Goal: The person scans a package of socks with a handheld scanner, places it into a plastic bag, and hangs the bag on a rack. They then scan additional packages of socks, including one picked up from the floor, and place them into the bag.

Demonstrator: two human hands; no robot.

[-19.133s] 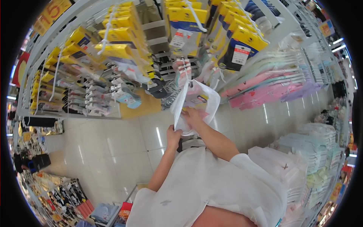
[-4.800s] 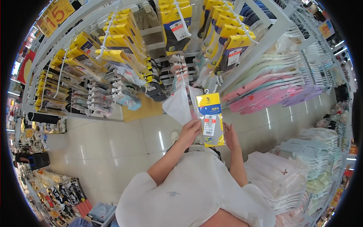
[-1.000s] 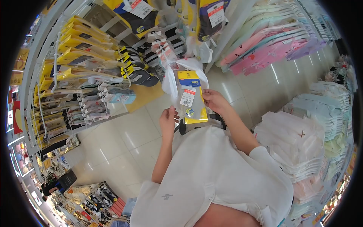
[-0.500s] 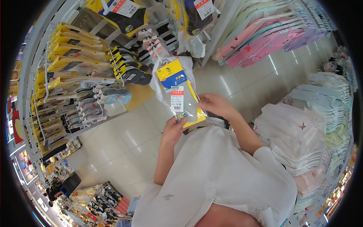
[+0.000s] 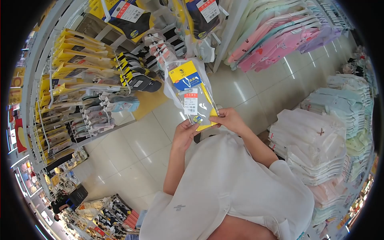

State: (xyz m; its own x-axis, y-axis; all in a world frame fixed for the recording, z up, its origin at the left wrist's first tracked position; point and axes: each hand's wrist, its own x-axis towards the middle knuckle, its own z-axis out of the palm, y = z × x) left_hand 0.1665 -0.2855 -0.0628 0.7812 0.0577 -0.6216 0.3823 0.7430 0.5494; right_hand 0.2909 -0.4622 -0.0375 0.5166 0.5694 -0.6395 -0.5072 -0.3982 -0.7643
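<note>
Between my two hands is a clear packet of grey socks (image 5: 206, 99) with a yellow and blue header card and a white and red price tag. My left hand (image 5: 185, 134) pinches its lower left corner, thumb on the front. At the lower right corner, the thumb and fingers of my right hand (image 5: 231, 121) close on the yellow edge. The packet's top end reaches toward the rack, overlapping white and pink packed socks (image 5: 163, 51) that hang behind it.
Yellow-carded packets (image 5: 82, 54) and small sock bundles (image 5: 120, 103) hang from the left rack. Larger dark sock packets (image 5: 130, 20) hang above. Pink and pastel garments (image 5: 276, 44) line the upper right; stacked white clothes (image 5: 310, 134) stand right. A person (image 5: 59, 206) is far off lower left.
My right hand has moved down from the packet's right side to its lower right corner and now pinches it. The packet has shifted slightly right and up; my left hand keeps its hold.
</note>
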